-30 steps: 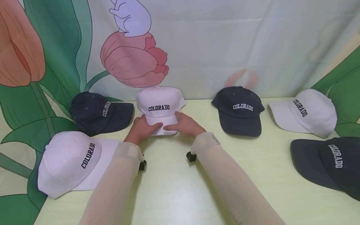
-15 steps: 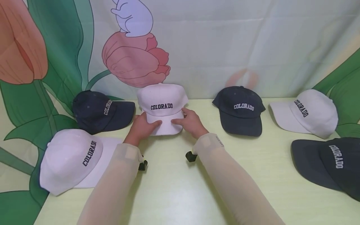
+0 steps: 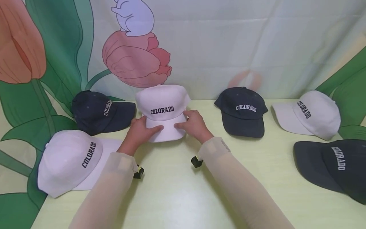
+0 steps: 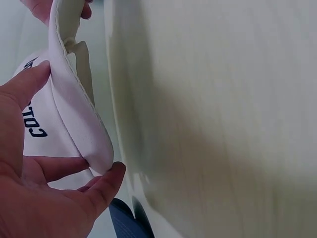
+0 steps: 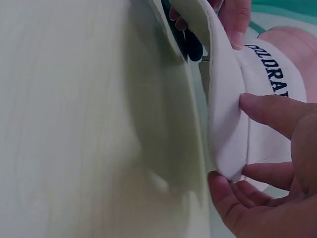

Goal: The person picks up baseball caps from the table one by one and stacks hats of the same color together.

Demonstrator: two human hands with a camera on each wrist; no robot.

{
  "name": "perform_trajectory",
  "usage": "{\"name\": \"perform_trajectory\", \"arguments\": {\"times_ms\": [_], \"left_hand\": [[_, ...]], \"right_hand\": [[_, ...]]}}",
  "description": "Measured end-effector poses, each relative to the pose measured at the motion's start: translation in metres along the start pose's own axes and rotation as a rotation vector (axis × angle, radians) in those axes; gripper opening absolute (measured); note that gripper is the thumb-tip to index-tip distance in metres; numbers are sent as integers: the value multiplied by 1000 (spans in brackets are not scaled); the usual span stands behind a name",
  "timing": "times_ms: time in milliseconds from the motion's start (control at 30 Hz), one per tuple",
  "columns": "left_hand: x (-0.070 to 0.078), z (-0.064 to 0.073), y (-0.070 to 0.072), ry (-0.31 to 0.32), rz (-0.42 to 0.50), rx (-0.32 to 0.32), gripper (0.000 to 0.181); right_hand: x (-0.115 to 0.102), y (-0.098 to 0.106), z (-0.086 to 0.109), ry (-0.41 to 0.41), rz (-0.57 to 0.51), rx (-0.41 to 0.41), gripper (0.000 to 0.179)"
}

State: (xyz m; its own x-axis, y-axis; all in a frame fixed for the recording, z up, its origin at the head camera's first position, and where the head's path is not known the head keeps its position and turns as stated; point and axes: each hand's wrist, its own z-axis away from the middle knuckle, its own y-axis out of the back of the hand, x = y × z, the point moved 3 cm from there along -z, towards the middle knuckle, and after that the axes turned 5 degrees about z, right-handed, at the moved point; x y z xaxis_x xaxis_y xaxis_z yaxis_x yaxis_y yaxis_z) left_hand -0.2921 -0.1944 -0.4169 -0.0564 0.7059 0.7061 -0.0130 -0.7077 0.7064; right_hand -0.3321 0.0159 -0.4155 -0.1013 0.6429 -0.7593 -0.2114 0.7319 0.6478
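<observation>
A white baseball cap (image 3: 162,101) with black COLORADO lettering faces me at the back of the table, left of the middle. My left hand (image 3: 139,131) grips the left side of its brim, thumb on top and fingers at the edge. On the brim's right side my right hand (image 3: 196,125) holds it the same way. In the left wrist view the brim (image 4: 81,116) stands between thumb and fingers, with its underside raised off the tabletop. The right wrist view shows the brim (image 5: 229,124) pinched at its other edge.
Left of the held cap lie a navy cap (image 3: 95,113) and a nearer white cap (image 3: 68,162). To the right are a navy cap (image 3: 243,111), a white cap (image 3: 310,114) and another navy cap (image 3: 331,168). A printed curtain (image 3: 206,51) hangs behind the table (image 3: 171,190).
The white cap has come slightly up and toward me, its brim showing more fully between both hands. My right hand has shifted outward along the brim. The other caps stay in place.
</observation>
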Motion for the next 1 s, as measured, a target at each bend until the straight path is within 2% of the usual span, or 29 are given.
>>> {"name": "perform_trajectory", "arguments": {"times_ms": [167, 367, 500, 633, 833, 1000], "left_hand": [[3, 15, 2, -11, 1, -13, 73], [8, 40, 3, -24, 1, -29, 72], [10, 58, 3, 2, -18, -55, 74], [9, 78, 1, 32, -50, -93, 76], [4, 105, 0, 11, -63, -95, 73], [2, 125, -3, 2, -66, -94, 78]], "right_hand": [[-6, 4, 17, 22, 98, -15, 57], [-9, 5, 44, 45, 148, -37, 56], [-7, 0, 62, 27, 159, -61, 60], [-6, -7, 82, 50, 196, -98, 61], [-8, -16, 109, 86, 233, -130, 67], [-7, -20, 128, 115, 254, -128, 56]]}}
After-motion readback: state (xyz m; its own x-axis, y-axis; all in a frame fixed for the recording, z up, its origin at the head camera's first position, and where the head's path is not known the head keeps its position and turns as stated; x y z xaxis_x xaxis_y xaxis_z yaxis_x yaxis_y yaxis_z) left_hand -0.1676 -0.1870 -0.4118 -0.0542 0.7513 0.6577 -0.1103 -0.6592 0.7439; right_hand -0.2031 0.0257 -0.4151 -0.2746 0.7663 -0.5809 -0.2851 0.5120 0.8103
